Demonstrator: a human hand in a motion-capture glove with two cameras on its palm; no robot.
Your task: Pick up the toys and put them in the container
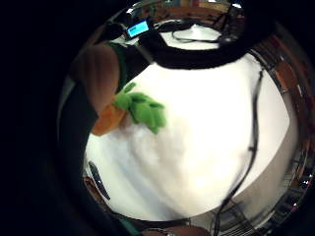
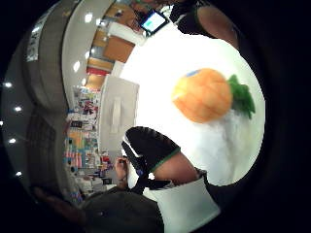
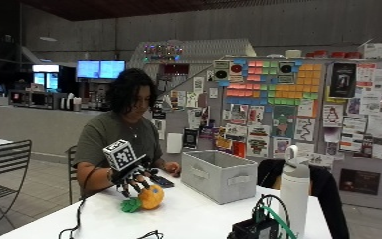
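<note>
Outside view: a person sits at the white counter (image 3: pixel 197 214). The gloved right hand (image 3: pixel 133 180) hovers over the pineapple toy (image 3: pixel 148 197), fingers spread downward and touching or nearly touching its top; the grip looks wide, not yet closed. The toy lies near the counter's edge nearest the person, the grey container (image 3: pixel 217 175) standing apart toward the middle.

Little-finger palm view: the toy's green leaves (image 1: pixel 142 110) and orange body lie on the counter beside a fingertip.

Thumb palm view: the pineapple toy (image 2: pixel 204 94) sits close under the palm, unenclosed.

The step appears to be reaching to grasp; next, the fingers need to close round the toy, lift, and carry it to the container.
</note>
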